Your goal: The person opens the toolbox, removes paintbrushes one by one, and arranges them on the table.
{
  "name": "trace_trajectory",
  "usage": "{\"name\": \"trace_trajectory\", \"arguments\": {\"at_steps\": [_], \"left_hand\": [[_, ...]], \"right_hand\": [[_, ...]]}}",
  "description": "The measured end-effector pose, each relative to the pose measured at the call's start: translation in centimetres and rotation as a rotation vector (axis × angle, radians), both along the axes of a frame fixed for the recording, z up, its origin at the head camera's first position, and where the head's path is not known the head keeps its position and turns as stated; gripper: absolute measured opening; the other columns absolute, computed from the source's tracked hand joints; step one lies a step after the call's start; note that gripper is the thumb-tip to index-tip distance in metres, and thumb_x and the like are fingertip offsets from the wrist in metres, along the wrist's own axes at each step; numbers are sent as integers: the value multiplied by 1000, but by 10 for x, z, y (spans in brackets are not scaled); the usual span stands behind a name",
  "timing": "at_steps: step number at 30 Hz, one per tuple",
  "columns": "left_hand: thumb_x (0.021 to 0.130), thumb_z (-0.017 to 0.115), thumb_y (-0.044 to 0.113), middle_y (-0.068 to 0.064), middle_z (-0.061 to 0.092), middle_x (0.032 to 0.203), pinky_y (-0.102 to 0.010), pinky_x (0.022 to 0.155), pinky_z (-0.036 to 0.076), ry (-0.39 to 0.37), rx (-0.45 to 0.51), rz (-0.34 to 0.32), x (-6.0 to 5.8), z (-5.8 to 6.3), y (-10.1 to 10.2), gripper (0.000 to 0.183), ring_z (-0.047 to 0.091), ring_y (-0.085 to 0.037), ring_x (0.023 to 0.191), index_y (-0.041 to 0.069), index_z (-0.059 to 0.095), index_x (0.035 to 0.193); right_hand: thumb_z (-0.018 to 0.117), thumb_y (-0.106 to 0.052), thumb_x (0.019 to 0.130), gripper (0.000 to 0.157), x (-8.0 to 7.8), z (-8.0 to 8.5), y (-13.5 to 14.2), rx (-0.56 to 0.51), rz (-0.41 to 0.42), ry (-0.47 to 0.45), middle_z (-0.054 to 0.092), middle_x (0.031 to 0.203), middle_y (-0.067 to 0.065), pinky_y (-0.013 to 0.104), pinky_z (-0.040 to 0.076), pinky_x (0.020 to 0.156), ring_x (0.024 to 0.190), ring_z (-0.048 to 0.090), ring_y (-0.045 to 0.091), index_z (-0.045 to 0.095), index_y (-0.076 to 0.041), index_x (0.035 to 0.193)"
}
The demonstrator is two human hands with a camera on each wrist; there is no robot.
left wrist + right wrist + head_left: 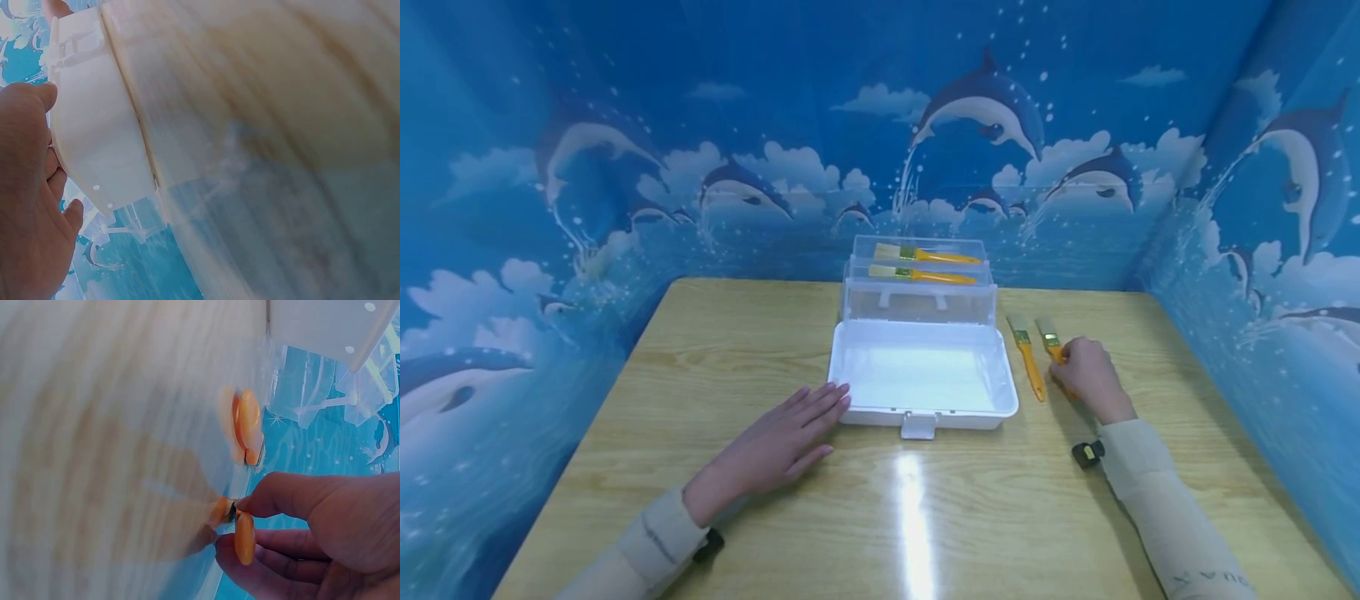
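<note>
A white plastic box with a clear lid folded back stands mid-table. My left hand lies with straight fingers, fingertips on the box's front left corner; the left wrist view shows those fingers along the white wall. To the right of the box, my right hand pinches the orange handle of a paintbrush between thumb and fingers. In the right wrist view the handle end pokes out between them. Beside it a second paintbrush lies on the table, bristles pointing away from me.
Two more orange-handled paintbrushes, an upper one and a lower one, lie across the clear tray behind the box. A latch hangs at the box's front. Dolphin-printed walls border the wooden table.
</note>
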State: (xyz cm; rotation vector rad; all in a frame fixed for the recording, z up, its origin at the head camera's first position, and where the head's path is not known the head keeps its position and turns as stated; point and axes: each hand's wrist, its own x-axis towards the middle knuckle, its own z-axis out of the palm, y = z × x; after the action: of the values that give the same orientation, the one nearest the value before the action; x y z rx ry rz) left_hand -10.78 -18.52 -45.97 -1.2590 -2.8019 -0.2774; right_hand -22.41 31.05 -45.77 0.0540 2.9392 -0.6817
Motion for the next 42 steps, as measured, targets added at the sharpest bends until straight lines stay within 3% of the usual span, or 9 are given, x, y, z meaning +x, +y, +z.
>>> {"name": "trace_trajectory", "arguments": {"at_steps": [6, 21, 38, 42], "left_hand": [[108, 47, 38, -3, 13, 171, -46, 128, 19, 1, 4, 0, 1, 1, 0, 66, 16, -21, 157, 12, 20, 163], [108, 45, 39, -2, 12, 171, -46, 128, 17, -17, 2, 5, 0, -1, 0, 66, 15, -20, 157, 13, 19, 163], [108, 48, 37, -3, 14, 171, -46, 128, 18, -8, 13, 1, 0, -3, 0, 66, 17, -22, 157, 12, 21, 162], [107, 48, 36, -3, 15, 171, -46, 128, 18, -6, 20, -2, 0, -2, 0, 66, 18, -22, 156, 11, 21, 162]], "right_hand": [[64, -8, 88, 15, -1, -1, 0, 7, 11, -3, 52, 56, 5, 28, 41, 43, 47, 47, 15, 65, 4, 79], [62, -9, 93, 25, -3, 2, -4, 54, -8, -71, 60, 71, 13, 28, 46, 47, 56, 54, 19, 65, 15, 101], [60, -12, 94, 20, -4, 2, -5, 94, 25, -75, 58, 63, 9, 29, 45, 45, 52, 52, 19, 64, 5, 85], [58, -20, 96, 30, -1, 5, -7, 158, 25, -106, 60, 69, 12, 30, 45, 47, 56, 55, 21, 62, 10, 98]]}}
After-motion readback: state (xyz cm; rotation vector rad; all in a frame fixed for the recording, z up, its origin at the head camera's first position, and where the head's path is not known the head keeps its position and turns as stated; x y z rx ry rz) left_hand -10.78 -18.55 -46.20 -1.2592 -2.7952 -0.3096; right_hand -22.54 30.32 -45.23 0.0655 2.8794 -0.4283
